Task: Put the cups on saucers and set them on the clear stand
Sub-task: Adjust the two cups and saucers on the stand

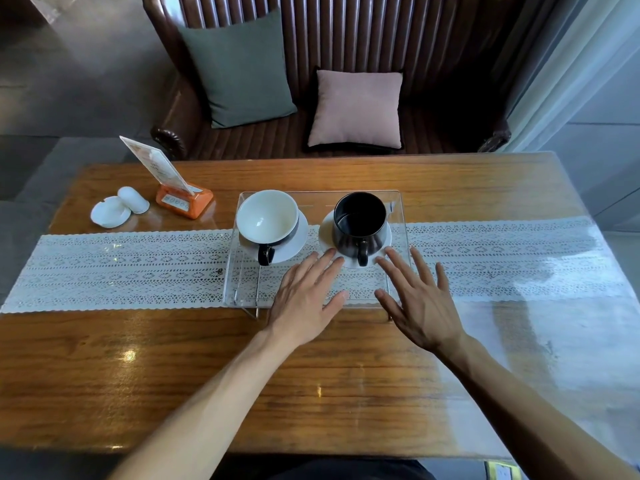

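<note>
1. Toward the clear stand's (398, 209) far-left corner, the white-lined cup (267, 216) sits on its saucer (298, 237).
2. Toward its far-right corner, the black cup (360, 220) sits on its saucer (327, 233).
3. The left hand (304, 299) and right hand (422, 303) hover flat, fingers spread, grasping nothing.
4. Both placements look done; nothing appears left.

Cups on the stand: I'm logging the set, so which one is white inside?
The left cup, wide and bowl-shaped with a white interior and dark handle. The right cup is taller and dark inside and out.
</note>
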